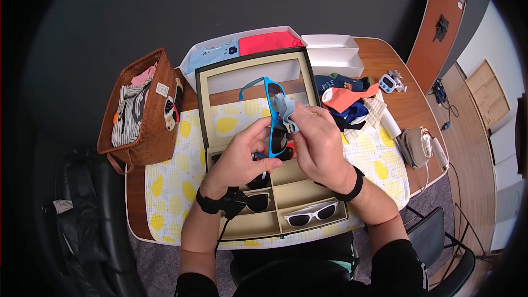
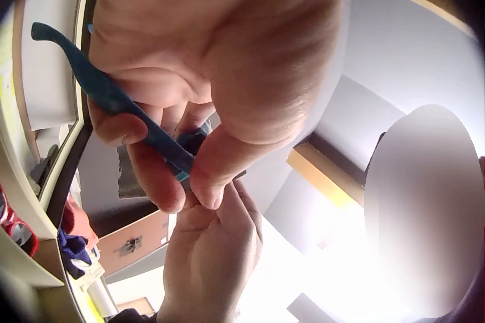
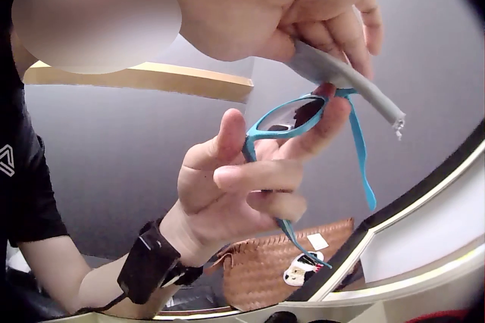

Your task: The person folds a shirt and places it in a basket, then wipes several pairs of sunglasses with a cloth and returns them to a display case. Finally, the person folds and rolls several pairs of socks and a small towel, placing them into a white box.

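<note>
Blue-framed sunglasses (image 1: 270, 111) with dark lenses are held up above an open compartment case (image 1: 258, 231). My left hand (image 1: 245, 151) grips them at one end of the frame; in the right wrist view its fingers lie around the blue rim (image 3: 284, 132). Between the fingers and thumb of my right hand (image 1: 320, 143) is a grey-blue cloth (image 1: 284, 111), pinched over the other lens. The left wrist view shows a blue temple arm (image 2: 106, 94) running across the left palm (image 2: 204, 58).
White sunglasses (image 1: 311, 214) and other dark pairs lie in the case. A wicker basket (image 1: 148, 151) of clothes stands left, white boxes (image 1: 333, 49) behind. On the right are socks (image 1: 352, 99), a blue-white timer (image 1: 387, 83) and a corded device (image 1: 416, 147).
</note>
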`<state>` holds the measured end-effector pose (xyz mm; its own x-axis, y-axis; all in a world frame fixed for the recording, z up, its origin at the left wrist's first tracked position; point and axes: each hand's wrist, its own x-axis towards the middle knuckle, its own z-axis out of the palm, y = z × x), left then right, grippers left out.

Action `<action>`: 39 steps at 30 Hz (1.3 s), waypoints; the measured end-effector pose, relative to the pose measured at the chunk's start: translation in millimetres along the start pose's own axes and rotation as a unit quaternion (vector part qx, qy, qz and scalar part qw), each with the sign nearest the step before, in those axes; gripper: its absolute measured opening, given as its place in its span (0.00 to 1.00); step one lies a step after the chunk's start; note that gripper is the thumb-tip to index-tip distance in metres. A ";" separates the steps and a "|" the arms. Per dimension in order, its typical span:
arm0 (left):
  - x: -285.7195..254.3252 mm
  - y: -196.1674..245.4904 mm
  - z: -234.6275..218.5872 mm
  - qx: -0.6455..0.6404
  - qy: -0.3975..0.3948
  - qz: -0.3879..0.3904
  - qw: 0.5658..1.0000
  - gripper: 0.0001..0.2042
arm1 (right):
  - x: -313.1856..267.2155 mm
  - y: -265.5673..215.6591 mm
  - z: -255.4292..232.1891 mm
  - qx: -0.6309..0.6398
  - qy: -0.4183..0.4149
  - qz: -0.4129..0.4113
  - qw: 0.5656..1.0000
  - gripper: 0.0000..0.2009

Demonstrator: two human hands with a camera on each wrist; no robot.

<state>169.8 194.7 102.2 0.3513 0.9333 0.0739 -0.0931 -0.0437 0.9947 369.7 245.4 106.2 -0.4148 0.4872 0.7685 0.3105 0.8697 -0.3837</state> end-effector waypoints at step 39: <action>-3.2 -7.3 -1.5 0.111 -0.047 -0.038 0.992 0.38 | 3.7 3.8 -8.0 0.052 -0.031 0.046 0.997 0.25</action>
<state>168.0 192.5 94.5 0.4361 0.8999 -0.0061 0.1417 -0.0619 0.9880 376.2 249.8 111.7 -0.4422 0.5657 0.6960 0.2603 0.8235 -0.5040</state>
